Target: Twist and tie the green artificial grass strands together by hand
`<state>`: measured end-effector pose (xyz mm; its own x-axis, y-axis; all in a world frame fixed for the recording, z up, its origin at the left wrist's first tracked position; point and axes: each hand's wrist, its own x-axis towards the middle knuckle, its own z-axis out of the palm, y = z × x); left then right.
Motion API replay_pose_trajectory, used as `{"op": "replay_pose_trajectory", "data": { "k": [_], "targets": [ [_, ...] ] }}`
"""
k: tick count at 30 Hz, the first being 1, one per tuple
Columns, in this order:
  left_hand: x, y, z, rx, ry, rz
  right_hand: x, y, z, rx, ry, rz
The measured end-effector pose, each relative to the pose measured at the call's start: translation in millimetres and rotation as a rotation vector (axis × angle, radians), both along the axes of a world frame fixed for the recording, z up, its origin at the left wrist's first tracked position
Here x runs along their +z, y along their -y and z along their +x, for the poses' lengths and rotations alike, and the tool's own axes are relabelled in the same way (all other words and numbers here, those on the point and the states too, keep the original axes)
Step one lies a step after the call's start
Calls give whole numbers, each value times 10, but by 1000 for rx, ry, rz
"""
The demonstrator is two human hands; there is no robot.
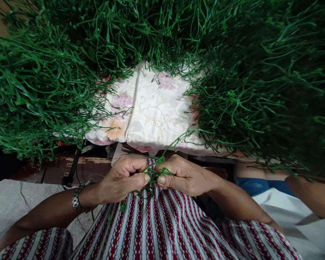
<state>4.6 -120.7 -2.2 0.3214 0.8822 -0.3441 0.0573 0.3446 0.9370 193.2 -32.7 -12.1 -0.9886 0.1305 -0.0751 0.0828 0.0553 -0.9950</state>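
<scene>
My left hand (123, 178) and my right hand (182, 175) meet over my lap, thumbs almost touching. Both pinch the same thin green plastic stem (152, 175), which curves up and to the right from my fingers toward the big heap. Short green bits hang below my fingers onto my red, white and blue striped garment (165, 224). A metal bracelet (78, 196) sits on my left wrist.
Huge heaps of green plastic stems lie at the left (35, 90) and right (265, 90) and across the top. A floral white cushion (151, 108) lies between them. Another person's arm (311, 191) and white cloth (287, 213) are at the right. Stone floor (8, 202) lies lower left.
</scene>
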Motion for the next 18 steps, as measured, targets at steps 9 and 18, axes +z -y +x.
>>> {"op": "replay_pose_trajectory", "data": {
  "k": [9, 18],
  "targets": [
    [-110, -165, -79, -52, 287, -239, -43, -83, -54, -49, -21, -19],
    [-122, 78, 31, 62, 382, -239, 3, 8, 12, -30, -72, -35]
  ]
}}
